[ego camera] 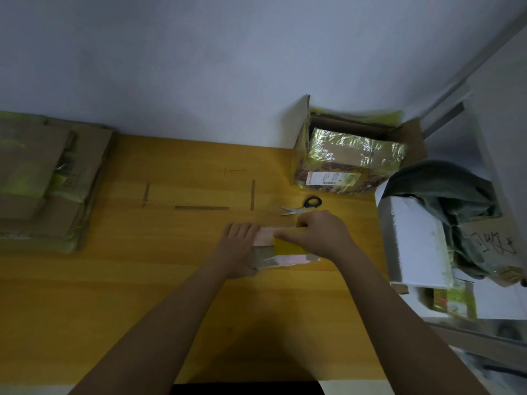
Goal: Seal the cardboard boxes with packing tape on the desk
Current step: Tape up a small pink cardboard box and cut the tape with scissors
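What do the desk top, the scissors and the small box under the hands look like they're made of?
Desk: looks like wood or wood-look laminate, honey yellow with faint grain bands, smooth. Scissors: pale shiny blades, probably steel; black handles, likely plastic. Small box: matte tan cardboard, partly covered with glossy tape.

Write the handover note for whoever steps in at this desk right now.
Left hand: lies over the left end of the small box, steadying it.
Right hand: fingers curled at the box's far edge, pinching the yellow tape there.
Scissors lie on the desk just beyond the box.
Flattened cardboard stack at far left; open carton of wrapped parcels at far right.
Done: tape partly laid across the box.
Left: press it down, cut it, then seal further boxes.
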The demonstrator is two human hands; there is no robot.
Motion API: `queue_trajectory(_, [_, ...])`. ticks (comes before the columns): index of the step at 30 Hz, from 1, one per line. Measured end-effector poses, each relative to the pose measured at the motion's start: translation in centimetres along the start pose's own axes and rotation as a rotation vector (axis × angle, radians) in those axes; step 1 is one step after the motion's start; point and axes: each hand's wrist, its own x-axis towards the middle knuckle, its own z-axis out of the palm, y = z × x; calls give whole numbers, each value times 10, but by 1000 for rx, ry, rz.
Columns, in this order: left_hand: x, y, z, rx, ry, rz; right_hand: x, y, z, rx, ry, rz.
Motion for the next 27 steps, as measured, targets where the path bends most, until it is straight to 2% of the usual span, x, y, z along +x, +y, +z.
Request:
queue_trajectory(4, [-4, -4, 13, -88, -59, -15, 5, -2, 7, -29, -55, -28])
queue_trajectory(8, [-3, -5, 23, -161, 49, -44, 11, -3, 9, 4, -55, -54])
queue_trajectory(11, [4, -1, 34, -110, 176, -28, 13, 4, -1, 250, -133, -62])
queue_trajectory(15, [8, 0, 32, -107, 228, -1, 12, 31, -4, 524, -255, -40])
queue_trajectory(19, [6, -5, 38, -149, 281, -9, 11, 37, 7, 697, -212, 33])
queue_trajectory(23, [6, -8, 36, -214, 236, -56, 13, 39, 4, 667, -178, 49])
queue_trajectory(27, [5, -9, 32, -192, 187, -54, 8, 41, -9, 433, -112, 148])
